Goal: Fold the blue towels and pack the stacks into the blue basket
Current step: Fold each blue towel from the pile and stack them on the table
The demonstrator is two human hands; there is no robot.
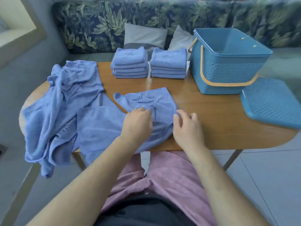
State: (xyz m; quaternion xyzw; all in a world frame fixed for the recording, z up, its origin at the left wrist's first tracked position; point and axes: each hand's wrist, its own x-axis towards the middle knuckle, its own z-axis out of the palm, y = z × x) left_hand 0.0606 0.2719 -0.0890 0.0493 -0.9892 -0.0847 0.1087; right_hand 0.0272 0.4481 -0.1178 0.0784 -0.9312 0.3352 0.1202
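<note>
The blue towel [147, 99] lies on the near middle of the wooden table [211, 111], its near part under and between both hands, its far part spread flat beyond the knuckles; the left hand [138, 123] sits on top of it with fingers curled down into a bunched ridge of cloth, grasping the towel; the right hand [187, 126] is at the towel's right edge with fingers loosely bent and blurred, and whether it pinches the hem cannot be told. The towel is soft periwinkle terry, creased near the hands, with dark lettering reading upside down across its far half; its near edge hangs over the table's rim. To the left a heap of unfolded blue towels [65, 103] drapes off the table; at the far side stand two folded stacks [130, 63], side by side; right of them is the blue basket [228, 66], its orange handle [228, 84] lowered, and its perforated lid [272, 103] just beside it.
</note>
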